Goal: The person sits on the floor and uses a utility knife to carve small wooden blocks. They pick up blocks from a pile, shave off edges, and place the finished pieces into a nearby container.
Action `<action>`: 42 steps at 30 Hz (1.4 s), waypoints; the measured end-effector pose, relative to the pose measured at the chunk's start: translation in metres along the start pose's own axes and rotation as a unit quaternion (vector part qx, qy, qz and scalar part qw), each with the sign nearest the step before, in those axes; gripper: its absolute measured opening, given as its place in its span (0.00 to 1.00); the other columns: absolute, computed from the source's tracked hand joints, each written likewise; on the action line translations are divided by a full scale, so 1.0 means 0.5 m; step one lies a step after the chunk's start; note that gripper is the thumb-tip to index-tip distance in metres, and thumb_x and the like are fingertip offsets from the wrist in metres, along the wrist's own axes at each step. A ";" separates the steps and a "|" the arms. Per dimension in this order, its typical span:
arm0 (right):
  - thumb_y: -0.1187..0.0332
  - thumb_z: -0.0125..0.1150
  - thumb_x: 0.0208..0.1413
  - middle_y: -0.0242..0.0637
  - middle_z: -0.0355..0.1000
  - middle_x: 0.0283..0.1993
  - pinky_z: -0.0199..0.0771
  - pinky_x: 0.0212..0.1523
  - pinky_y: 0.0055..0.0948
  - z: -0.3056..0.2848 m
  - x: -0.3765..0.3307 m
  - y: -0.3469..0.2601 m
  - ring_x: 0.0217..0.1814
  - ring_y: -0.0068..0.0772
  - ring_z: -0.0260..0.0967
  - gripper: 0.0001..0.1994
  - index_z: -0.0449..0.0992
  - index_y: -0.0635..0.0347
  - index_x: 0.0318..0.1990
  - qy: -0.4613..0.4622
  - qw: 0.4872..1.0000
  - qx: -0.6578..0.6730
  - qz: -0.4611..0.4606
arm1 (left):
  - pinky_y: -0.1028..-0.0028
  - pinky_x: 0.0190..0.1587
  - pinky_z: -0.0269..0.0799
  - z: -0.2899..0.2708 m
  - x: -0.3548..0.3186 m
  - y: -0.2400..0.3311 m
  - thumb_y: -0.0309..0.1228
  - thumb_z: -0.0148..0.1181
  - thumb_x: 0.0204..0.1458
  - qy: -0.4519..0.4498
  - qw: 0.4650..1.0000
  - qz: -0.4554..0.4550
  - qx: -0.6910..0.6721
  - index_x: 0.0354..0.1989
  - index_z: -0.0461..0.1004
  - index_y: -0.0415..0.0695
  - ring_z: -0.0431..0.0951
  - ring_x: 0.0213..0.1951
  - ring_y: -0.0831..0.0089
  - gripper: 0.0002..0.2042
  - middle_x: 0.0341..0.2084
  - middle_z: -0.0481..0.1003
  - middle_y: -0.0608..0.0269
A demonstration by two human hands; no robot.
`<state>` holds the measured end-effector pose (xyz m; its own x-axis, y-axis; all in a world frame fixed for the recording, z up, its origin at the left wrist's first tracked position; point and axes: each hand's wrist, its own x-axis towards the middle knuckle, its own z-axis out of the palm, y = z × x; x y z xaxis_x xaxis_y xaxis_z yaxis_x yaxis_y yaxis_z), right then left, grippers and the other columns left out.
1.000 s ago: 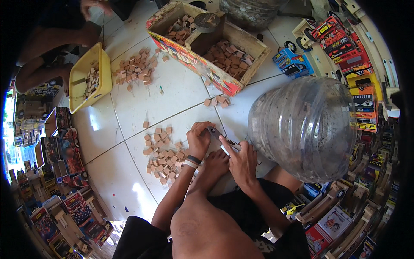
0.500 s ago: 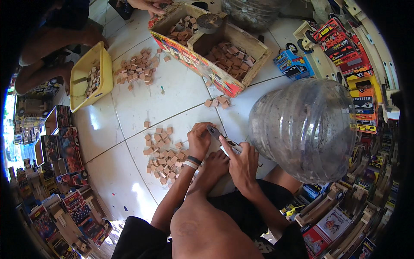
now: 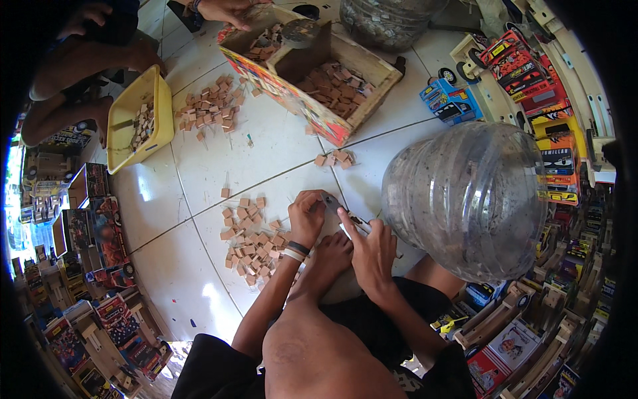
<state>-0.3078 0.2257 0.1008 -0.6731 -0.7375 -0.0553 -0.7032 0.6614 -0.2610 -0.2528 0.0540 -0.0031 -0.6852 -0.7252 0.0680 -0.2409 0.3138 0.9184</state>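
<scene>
Both hands pinch a small tool at frame centre.
Left hand (image 3: 306,223) and right hand (image 3: 373,251) grip closed on the metal tool (image 3: 335,206); a slip could nick fingers or scatter the wooden blocks (image 3: 249,243).

A white tiled floor (image 3: 199,179) is seen, strewn with small wooden blocks (image 3: 249,243). A yellow tray (image 3: 126,106), a block-filled wooden box (image 3: 332,86) and a clear plastic jug (image 3: 468,196) are rested on it.

Both hands close together, L (image 3: 307,219) fingers curled, R (image 3: 373,253) fingers extended fwd.
</scene>
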 end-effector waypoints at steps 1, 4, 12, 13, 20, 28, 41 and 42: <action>0.77 0.62 0.62 0.44 0.64 0.49 0.69 0.52 0.50 0.001 0.002 0.000 0.49 0.51 0.67 0.37 0.70 0.21 0.74 -0.018 1.000 0.000 0.018 | 0.64 0.47 0.81 0.001 0.000 -0.002 0.14 0.62 0.48 0.002 1.000 0.005 0.006 0.36 0.84 0.38 0.86 0.43 0.54 0.10 0.39 0.86 0.53; 0.76 0.60 0.65 0.42 0.64 0.49 0.70 0.48 0.47 0.002 0.000 0.000 0.47 0.48 0.67 0.39 0.65 0.15 0.76 -0.010 1.000 -0.022 0.005 | 0.62 0.46 0.81 0.002 0.002 -0.006 0.14 0.64 0.47 0.005 1.000 0.003 0.005 0.35 0.81 0.36 0.85 0.43 0.52 0.08 0.39 0.85 0.52; 0.76 0.61 0.64 0.43 0.64 0.50 0.69 0.49 0.48 -0.001 -0.004 -0.001 0.47 0.49 0.67 0.39 0.66 0.16 0.76 0.016 1.000 0.014 0.005 | 0.62 0.46 0.80 0.001 0.003 -0.008 0.15 0.66 0.46 0.000 1.000 0.021 0.007 0.36 0.81 0.35 0.85 0.42 0.51 0.08 0.38 0.85 0.51; 0.76 0.60 0.64 0.43 0.64 0.50 0.69 0.49 0.48 0.001 0.000 -0.001 0.47 0.49 0.67 0.38 0.66 0.16 0.76 -0.010 1.000 0.008 0.016 | 0.61 0.46 0.80 0.001 0.004 -0.008 0.15 0.66 0.46 0.003 1.000 0.019 0.009 0.36 0.82 0.35 0.84 0.42 0.51 0.08 0.38 0.85 0.51; 0.76 0.61 0.64 0.42 0.64 0.50 0.69 0.48 0.47 0.003 -0.002 -0.010 0.46 0.48 0.67 0.39 0.65 0.17 0.76 0.039 0.999 0.014 -0.009 | 0.61 0.45 0.79 -0.003 0.002 0.002 0.15 0.64 0.47 -0.004 1.000 0.007 -0.005 0.37 0.82 0.37 0.83 0.41 0.51 0.09 0.37 0.84 0.50; 0.78 0.61 0.62 0.45 0.65 0.50 0.69 0.50 0.50 -0.003 0.006 -0.006 0.49 0.51 0.67 0.41 0.64 0.20 0.78 -0.014 1.000 -0.007 0.001 | 0.62 0.45 0.80 -0.012 0.002 0.012 0.16 0.65 0.49 -0.012 0.999 0.013 0.031 0.37 0.83 0.38 0.84 0.41 0.53 0.08 0.39 0.85 0.52; 0.80 0.61 0.61 0.52 0.67 0.50 0.71 0.56 0.48 -0.023 -0.071 0.001 0.51 0.54 0.69 0.38 0.57 0.61 0.79 -0.013 0.949 0.303 0.088 | 0.70 0.36 0.83 -0.250 0.362 -0.104 0.24 0.71 0.54 0.110 0.970 0.073 0.202 0.37 0.86 0.41 0.89 0.36 0.63 0.04 0.54 0.82 0.55; 0.80 0.61 0.61 0.52 0.67 0.50 0.71 0.56 0.47 -0.020 -0.073 -0.001 0.51 0.54 0.69 0.38 0.58 0.61 0.79 -0.021 0.946 0.310 0.094 | 0.68 0.37 0.83 -0.251 0.366 -0.110 0.23 0.71 0.54 0.114 0.971 0.077 0.196 0.36 0.86 0.41 0.88 0.36 0.60 0.03 0.51 0.83 0.53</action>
<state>-0.2851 0.2538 0.1126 -0.7540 -0.6283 -0.1917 -0.2938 0.5836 -0.7571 -0.2788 -0.1727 0.0078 -0.5749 -0.7541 0.3175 -0.4209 0.6054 0.6755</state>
